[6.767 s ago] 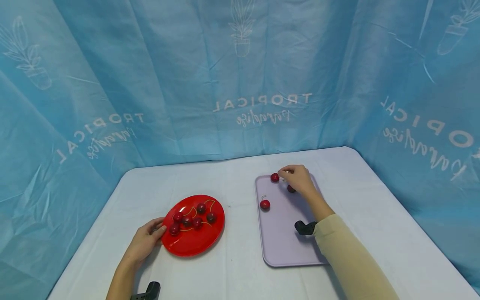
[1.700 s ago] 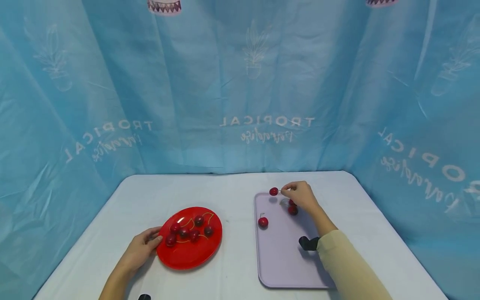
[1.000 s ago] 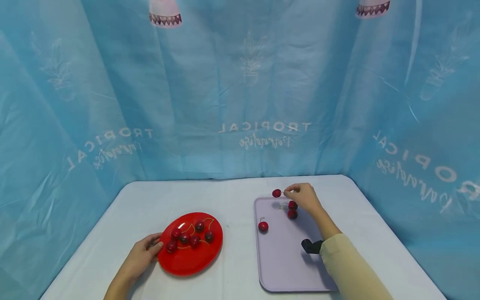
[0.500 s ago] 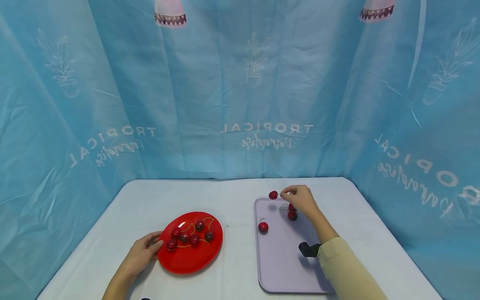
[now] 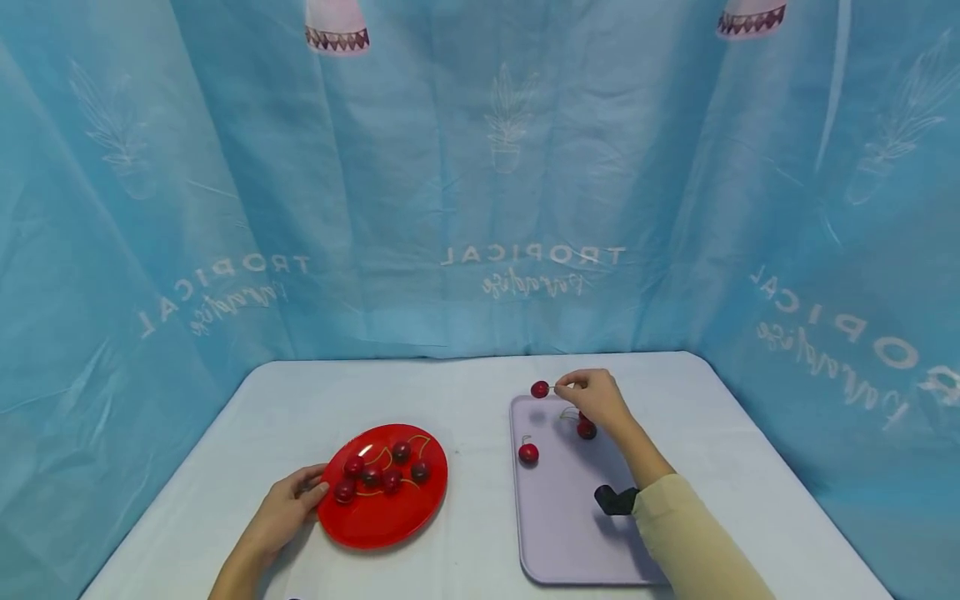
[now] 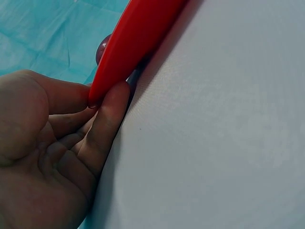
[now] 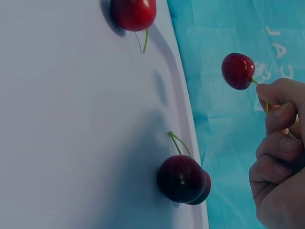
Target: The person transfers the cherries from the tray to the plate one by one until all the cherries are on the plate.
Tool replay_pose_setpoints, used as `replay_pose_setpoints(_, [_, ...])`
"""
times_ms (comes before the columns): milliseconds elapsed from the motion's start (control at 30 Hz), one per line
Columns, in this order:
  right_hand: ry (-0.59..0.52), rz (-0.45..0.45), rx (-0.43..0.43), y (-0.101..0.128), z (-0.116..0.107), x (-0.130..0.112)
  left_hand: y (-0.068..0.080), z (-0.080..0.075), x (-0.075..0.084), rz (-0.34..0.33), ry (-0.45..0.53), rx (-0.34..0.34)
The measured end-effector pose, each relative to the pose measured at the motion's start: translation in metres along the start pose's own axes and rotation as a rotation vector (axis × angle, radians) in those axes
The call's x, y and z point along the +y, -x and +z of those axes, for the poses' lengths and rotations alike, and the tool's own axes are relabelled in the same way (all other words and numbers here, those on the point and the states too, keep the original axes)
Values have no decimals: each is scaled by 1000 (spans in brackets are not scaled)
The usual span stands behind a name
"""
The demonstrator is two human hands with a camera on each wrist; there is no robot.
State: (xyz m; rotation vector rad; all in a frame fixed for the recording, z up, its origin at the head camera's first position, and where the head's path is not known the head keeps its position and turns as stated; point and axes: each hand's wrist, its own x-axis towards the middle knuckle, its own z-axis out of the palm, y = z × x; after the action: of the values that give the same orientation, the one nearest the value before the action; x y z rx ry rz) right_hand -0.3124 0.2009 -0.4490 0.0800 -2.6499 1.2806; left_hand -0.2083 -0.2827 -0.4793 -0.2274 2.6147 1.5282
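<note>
Right hand (image 5: 596, 400) pinching a cherry by its stem, thumb against fingertips, other fingers curled in. Held cherry (image 5: 540, 389) sticks out to the person's left of those fingertips, up in the air over the far end of the lilac tray (image 5: 570, 533), its shadow on the tray below. From my spot, two more cherries (image 5: 587, 429) on the tray sit just below that hand, partly hidden by it; right wrist view has one overlapping the other. Single cherry (image 5: 528, 453) near the tray's left edge, stem up, closer to the person than the held one.

Left hand (image 5: 281, 508) pinching the left rim of the red plate (image 5: 382, 525), thumb one side, fingers other side. Six cherries (image 5: 392, 480) on the plate, well apart from the right hand. Plate and tray side by side on the white counter (image 5: 480, 483), bare strip between. Blue curtain (image 5: 480, 317) behind.
</note>
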Motion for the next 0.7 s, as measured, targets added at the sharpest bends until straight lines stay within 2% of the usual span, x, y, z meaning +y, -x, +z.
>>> replay_pose_setpoints(267, [-2, 29, -38, 3, 5, -5, -2, 2, -4, 7, -3, 5])
replay_pose_setpoints(500, [-43, 7, -51, 6, 10, -13, -2, 1, -4, 22, -21, 6])
replay_pose_setpoints(700, [-129, 26, -71, 9, 13, -21, -1, 0, -1, 23, -18, 6])
